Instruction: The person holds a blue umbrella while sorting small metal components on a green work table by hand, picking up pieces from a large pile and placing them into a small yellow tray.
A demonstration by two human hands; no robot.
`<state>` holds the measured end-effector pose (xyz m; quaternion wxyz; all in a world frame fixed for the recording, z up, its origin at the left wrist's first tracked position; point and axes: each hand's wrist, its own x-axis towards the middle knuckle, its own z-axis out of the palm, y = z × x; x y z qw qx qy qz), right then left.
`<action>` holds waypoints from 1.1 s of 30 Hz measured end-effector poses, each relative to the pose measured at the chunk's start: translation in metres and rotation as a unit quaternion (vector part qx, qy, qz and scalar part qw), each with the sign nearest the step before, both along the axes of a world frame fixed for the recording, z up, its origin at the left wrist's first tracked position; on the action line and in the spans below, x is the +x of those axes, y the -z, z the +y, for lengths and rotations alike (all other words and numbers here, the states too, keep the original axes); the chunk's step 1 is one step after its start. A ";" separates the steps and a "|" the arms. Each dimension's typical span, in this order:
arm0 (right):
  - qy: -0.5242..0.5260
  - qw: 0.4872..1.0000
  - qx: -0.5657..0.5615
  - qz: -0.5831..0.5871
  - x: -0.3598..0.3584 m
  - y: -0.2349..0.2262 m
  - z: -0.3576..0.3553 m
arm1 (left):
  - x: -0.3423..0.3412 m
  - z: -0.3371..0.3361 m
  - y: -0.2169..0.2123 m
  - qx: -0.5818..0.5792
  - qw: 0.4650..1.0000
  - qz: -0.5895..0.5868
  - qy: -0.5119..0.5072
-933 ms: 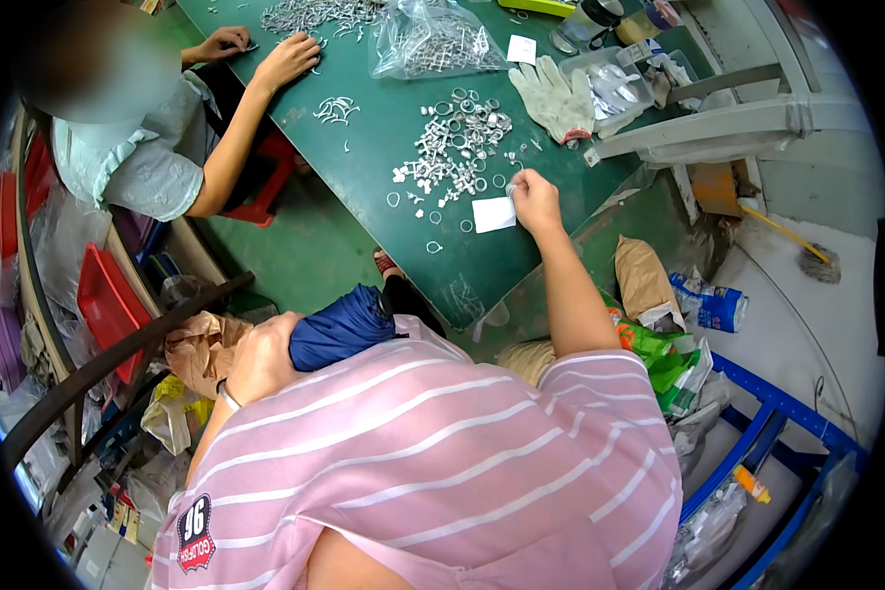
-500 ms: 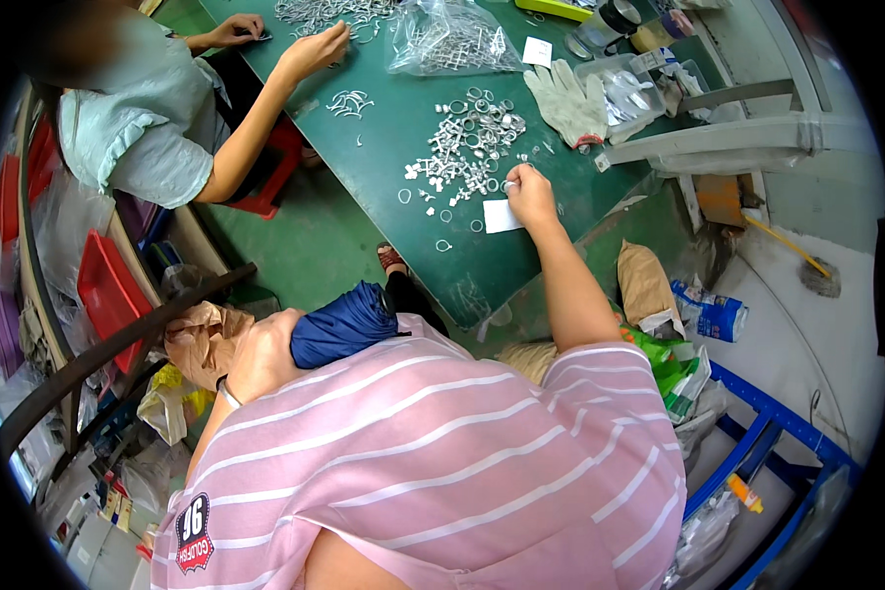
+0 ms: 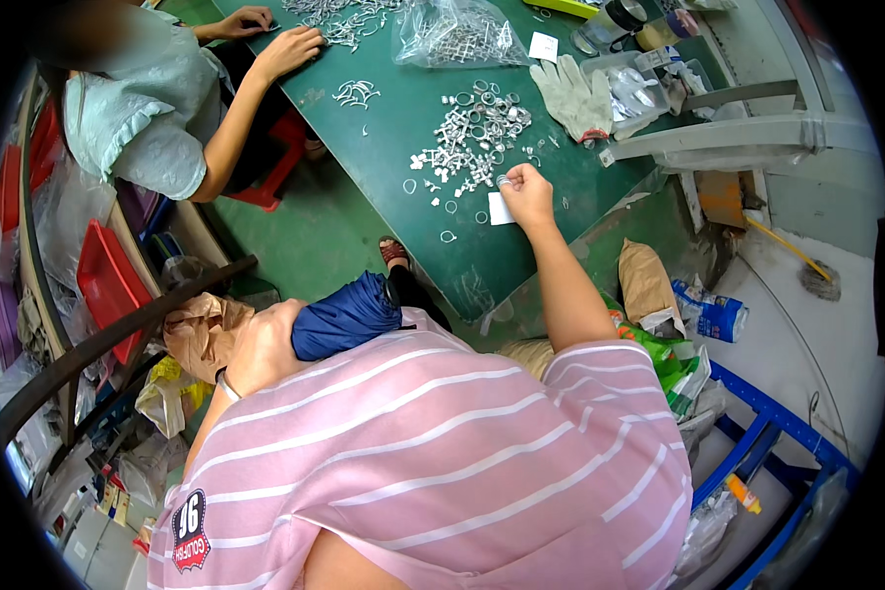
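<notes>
My right hand [image 3: 529,197] is over the green table, thumb and fingertips pinched on a small silver-coloured ring [image 3: 503,181]. Just below those fingertips lies a small white paper [image 3: 500,208]. Beyond it spreads a loose pile of metal rings [image 3: 477,133], with several single rings scattered at its near side. At my waist my left hand [image 3: 265,344] is closed around one end of a folded dark blue umbrella [image 3: 346,317]; most of its fingers are hidden. Crumpled brown paper [image 3: 205,334] shows against the outer side of that hand.
A co-worker's hand [image 3: 290,51] rests by curved metal pieces [image 3: 356,93] at far left. A clear bag of metal parts [image 3: 460,39], a work glove [image 3: 570,98] and a plastic tub [image 3: 641,118] stand farther back. A metal bar [image 3: 118,329] crosses at left.
My right hand has shifted slightly, bringing the ring over the white paper's edge. The co-worker's nearer hand has moved left and lower. My left hand stays with the umbrella.
</notes>
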<state>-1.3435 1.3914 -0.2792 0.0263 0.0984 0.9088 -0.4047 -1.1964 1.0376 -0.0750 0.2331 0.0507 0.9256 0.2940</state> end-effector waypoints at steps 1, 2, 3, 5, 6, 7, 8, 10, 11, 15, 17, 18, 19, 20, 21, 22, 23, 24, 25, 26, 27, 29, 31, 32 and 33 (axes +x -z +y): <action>-0.009 1.000 -0.015 -0.021 0.002 0.000 0.003 | 0.000 -0.001 0.000 0.002 1.000 -0.002 0.002; -0.019 0.998 -0.031 -0.041 0.006 -0.001 0.007 | 0.000 -0.002 0.001 0.003 1.000 -0.004 0.003; -0.029 0.997 -0.047 -0.062 0.010 -0.005 0.006 | 0.000 -0.002 0.001 0.004 1.000 -0.007 0.005; -0.112 0.990 -0.059 -0.064 0.024 -0.011 0.003 | 0.002 -0.002 0.001 -0.008 1.000 -0.007 0.006; -0.153 0.984 -0.065 -0.064 0.031 -0.015 0.000 | 0.002 -0.002 0.001 -0.014 1.000 -0.007 0.007; -0.171 0.979 -0.044 -0.098 0.037 -0.019 -0.005 | 0.002 -0.002 0.001 -0.012 1.000 -0.002 0.007; -0.176 0.979 -0.009 -0.102 0.042 -0.019 -0.011 | 0.002 -0.002 0.001 -0.009 1.000 0.002 0.008; -0.165 0.982 0.053 -0.072 0.051 -0.015 -0.020 | 0.003 -0.001 -0.001 -0.005 1.000 0.006 0.009; -0.164 0.982 0.070 -0.063 0.053 -0.014 -0.023 | 0.003 0.000 -0.003 -0.004 1.000 0.005 0.010; -0.159 0.978 0.138 -0.015 0.056 -0.020 -0.034 | 0.008 -0.001 -0.003 -0.005 1.000 0.012 0.002; -0.170 0.971 0.166 0.027 0.057 -0.019 -0.034 | 0.009 -0.001 -0.003 -0.005 1.000 0.008 0.002; -0.167 0.973 0.160 0.001 0.057 -0.020 -0.036 | 0.010 -0.002 -0.003 -0.006 1.000 0.005 0.001; -0.164 0.974 0.154 -0.025 0.057 -0.022 -0.038 | 0.011 -0.002 -0.002 -0.007 1.000 0.009 0.001; -0.160 0.974 0.149 -0.052 0.057 -0.023 -0.039 | 0.012 -0.003 -0.002 -0.007 1.000 0.013 0.001; -0.174 0.974 0.141 -0.032 0.058 -0.020 -0.038 | 0.013 -0.003 -0.001 -0.008 1.000 0.016 0.001; -0.188 0.973 0.134 -0.012 0.060 -0.015 -0.035 | 0.014 -0.003 -0.001 -0.006 1.000 0.013 -0.001; -0.201 0.971 0.126 0.008 0.061 -0.013 -0.032 | 0.015 -0.004 -0.001 -0.005 1.000 0.010 -0.004; -0.151 0.986 -0.010 -0.076 0.059 -0.013 -0.031 | 0.016 -0.004 -0.002 -0.005 1.000 0.006 -0.008; -0.097 0.972 -0.145 -0.158 0.056 -0.013 -0.030 | 0.017 -0.004 -0.003 -0.007 1.000 0.005 -0.011; -0.041 0.931 -0.276 -0.237 0.054 -0.013 -0.028 | 0.018 -0.003 -0.004 -0.010 1.000 0.005 -0.015; -0.007 0.901 -0.365 -0.233 0.054 -0.012 -0.025 | 0.018 -0.003 -0.005 -0.011 1.000 0.005 -0.017; 0.060 0.816 -0.531 -0.220 0.057 -0.010 -0.019 | 0.019 -0.003 -0.005 -0.014 1.000 0.005 -0.016; 0.089 0.777 -0.593 -0.191 0.057 -0.013 -0.022 | 0.019 -0.003 -0.007 -0.015 1.000 0.005 -0.017; 0.082 0.756 -0.622 -0.187 0.059 -0.007 -0.017 | 0.020 -0.004 -0.006 -0.013 1.000 0.004 -0.018; 0.076 0.734 -0.650 -0.182 0.060 -0.003 -0.015 | 0.021 -0.005 -0.005 -0.011 1.000 0.005 -0.017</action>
